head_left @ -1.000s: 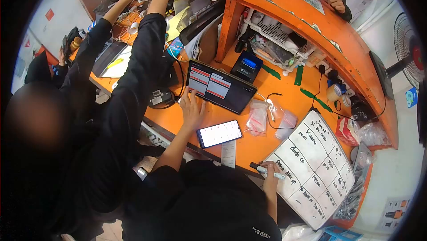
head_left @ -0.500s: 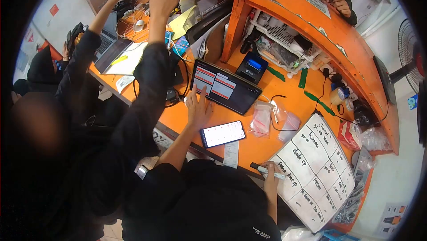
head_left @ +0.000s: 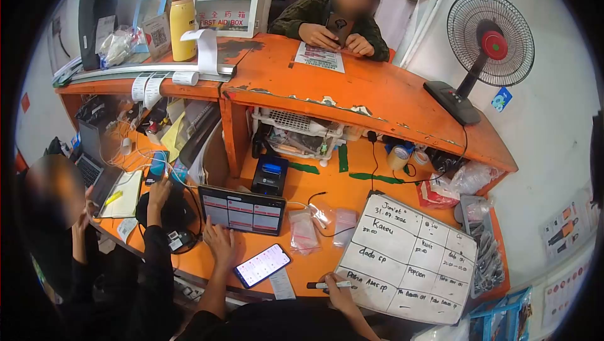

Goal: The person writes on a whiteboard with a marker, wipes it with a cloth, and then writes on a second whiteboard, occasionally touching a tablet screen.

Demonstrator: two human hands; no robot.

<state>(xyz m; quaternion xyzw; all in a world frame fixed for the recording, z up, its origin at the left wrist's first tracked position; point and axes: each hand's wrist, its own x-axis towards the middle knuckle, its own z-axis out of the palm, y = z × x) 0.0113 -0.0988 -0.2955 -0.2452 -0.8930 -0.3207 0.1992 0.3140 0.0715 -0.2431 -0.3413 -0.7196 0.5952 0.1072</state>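
My left hand (head_left: 220,245) has its fingers apart, with a fingertip at the lower left of the tablet (head_left: 244,213). The propped tablet displays several white panels with red bands. My right hand (head_left: 340,292) is closed around a marker (head_left: 328,285) with a dark end and a white barrel. That hand rests by the left edge of a whiteboard (head_left: 402,305) ruled into boxes of black handwriting. Between my hands lies a smartphone (head_left: 263,265) with a lit screen, and a paper receipt (head_left: 282,284) sits beside it.
A small black printer (head_left: 270,175) stands behind the tablet, near clear plastic bags (head_left: 304,231). The raised orange counter (head_left: 352,99) carries a fan (head_left: 491,45). Across it a person holds a phone. Left of me, a co-worker's hand (head_left: 160,191) is near cables and an open notebook (head_left: 124,196).
My view has tilted up, bringing in the first aid box and the whole fan. The tablet screen now displays more panels. The co-worker's raised arms have come down. My right hand still holds the marker.
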